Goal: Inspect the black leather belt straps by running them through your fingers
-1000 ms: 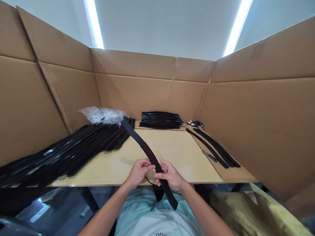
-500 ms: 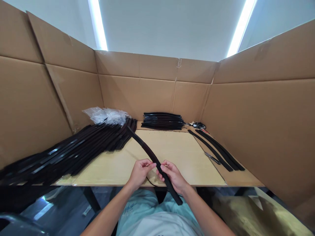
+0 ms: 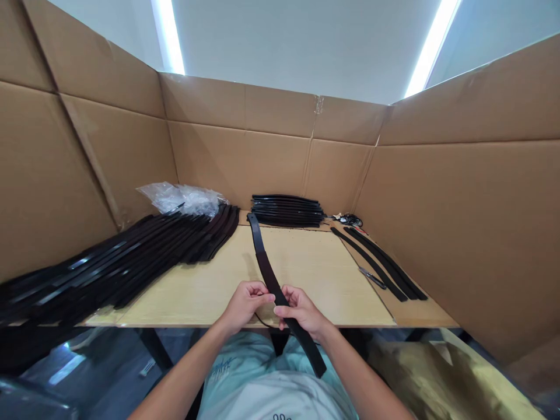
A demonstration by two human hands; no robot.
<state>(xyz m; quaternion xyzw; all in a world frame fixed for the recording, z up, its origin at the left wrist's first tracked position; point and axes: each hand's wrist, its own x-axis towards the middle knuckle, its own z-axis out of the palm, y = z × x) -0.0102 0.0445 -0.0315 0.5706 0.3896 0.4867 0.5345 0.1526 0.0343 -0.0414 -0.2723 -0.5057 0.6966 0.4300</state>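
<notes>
A long black curved strip (image 3: 263,262) runs from the table's middle back toward my lap, its near end hanging past the table edge. My left hand (image 3: 243,303) pinches it from the left with closed fingers. My right hand (image 3: 301,312) grips it from the right, thumb on top. A thin dark cord loops under both hands. The hands sit side by side at the front edge of the cardboard-covered table (image 3: 315,280).
A large heap of black strips (image 3: 118,262) fills the left side, with a clear plastic bag (image 3: 181,198) behind it. A neat stack of strips (image 3: 286,211) lies at the back. Two strips (image 3: 380,262) and a small metal tool (image 3: 371,277) lie right. Cardboard walls surround the table.
The strip's far end has swung right, from beside the left heap toward the table's middle. Both hands stay at the front edge, still gripping it.
</notes>
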